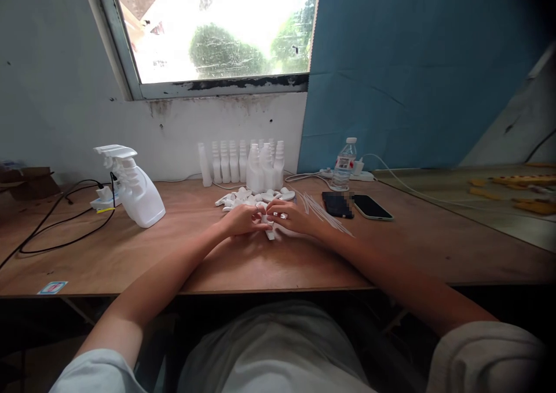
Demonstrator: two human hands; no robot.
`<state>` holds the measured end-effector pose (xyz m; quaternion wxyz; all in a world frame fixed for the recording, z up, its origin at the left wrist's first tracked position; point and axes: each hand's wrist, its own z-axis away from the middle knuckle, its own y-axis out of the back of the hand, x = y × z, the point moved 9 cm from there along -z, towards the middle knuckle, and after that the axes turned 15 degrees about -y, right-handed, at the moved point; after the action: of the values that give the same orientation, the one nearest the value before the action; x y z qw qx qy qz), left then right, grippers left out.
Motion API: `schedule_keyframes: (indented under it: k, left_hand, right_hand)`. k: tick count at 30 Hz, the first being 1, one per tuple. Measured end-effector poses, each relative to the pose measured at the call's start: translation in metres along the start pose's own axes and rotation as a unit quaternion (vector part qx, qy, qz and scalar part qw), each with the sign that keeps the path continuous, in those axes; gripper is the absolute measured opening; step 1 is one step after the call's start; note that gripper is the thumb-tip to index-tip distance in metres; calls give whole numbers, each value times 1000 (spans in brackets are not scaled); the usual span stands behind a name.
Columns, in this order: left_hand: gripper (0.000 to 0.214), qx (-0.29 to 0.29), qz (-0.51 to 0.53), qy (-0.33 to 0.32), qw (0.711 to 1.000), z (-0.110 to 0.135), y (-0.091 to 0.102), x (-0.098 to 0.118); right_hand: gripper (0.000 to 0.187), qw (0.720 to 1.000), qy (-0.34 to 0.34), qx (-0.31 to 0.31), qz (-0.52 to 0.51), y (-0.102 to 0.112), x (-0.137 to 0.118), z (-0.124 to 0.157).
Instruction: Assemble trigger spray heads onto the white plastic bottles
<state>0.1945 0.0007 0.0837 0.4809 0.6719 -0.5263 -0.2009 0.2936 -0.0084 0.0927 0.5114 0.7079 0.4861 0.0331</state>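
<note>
My left hand (241, 220) and my right hand (290, 215) meet at the middle of the wooden table (130, 254), fingers curled together around a small white plastic sprayer part (269, 230). Just beyond my fingers lies a pile of white sprayer heads (254, 197). Behind the pile stands a row of small white bottles (243, 164) against the wall. A loose bunch of thin clear tubes (324, 210) lies to the right of my right hand.
A large white trigger spray bottle (134, 187) stands at the left, with black cables (56, 219) beside it. Two phones (356, 205), a water bottle (344, 164) and a white power strip (362, 175) sit at the right. A sticker (52, 287) marks the front-left edge.
</note>
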Motion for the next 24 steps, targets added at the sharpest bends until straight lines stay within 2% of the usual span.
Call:
schedule_keyframes:
  k: [6, 14, 18, 20, 22, 24]
  left_hand:
    - [37, 14, -14, -38, 999, -2, 5, 9]
    - [36, 12, -4, -63, 998, -3, 4, 16]
    - [37, 6, -20, -61, 998, -3, 4, 16]
    - [39, 0, -33, -48, 998, -2, 4, 14]
    - [40, -2, -44, -39, 998, -1, 4, 12]
    - [41, -1, -55, -40, 998, 0, 3, 13]
  right_hand:
    - [23, 997, -19, 1, -69, -1, 4, 0]
    - [22, 996, -12, -17, -92, 0, 0, 0]
    - [29, 987, -58, -50, -143, 2, 8, -5]
    - [32, 980, -98, -45, -166, 7, 19, -9]
    - [32, 981, -135, -6, -136, 17, 34, -13]
    - [28, 983, -183, 32, -14, 29, 52, -14]
